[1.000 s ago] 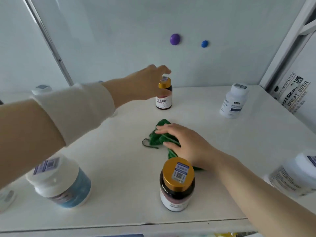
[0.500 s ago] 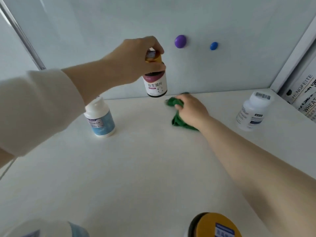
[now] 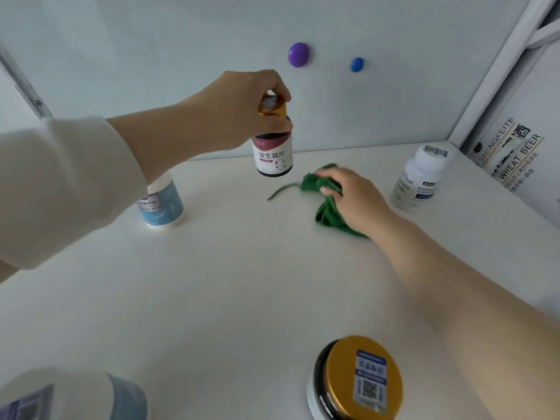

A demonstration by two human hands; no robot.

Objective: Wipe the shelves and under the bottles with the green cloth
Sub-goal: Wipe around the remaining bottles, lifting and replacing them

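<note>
Two hands busy — my left hand [image 3: 242,116] grips the gold-capped dark bottle [image 3: 274,156], lifted clear; my right hand [image 3: 354,201] clutches the crumpled green cloth [image 3: 325,212] on the white shelf [image 3: 242,283] — I'd sweep it under there, pressing flat.

The middle of the shelf [image 3: 242,283] is open. Round it stand a blue-labelled bottle [image 3: 160,204] at 10 o'clock, a white bottle [image 3: 419,180] at 2, a gold-lidded jar [image 3: 360,380] at 5, a white-capped jar [image 3: 69,395] at 7 (half out of frame). A raised bottle [image 3: 274,153] hangs at 12; the green cloth [image 3: 325,213] lies at 1.
</note>
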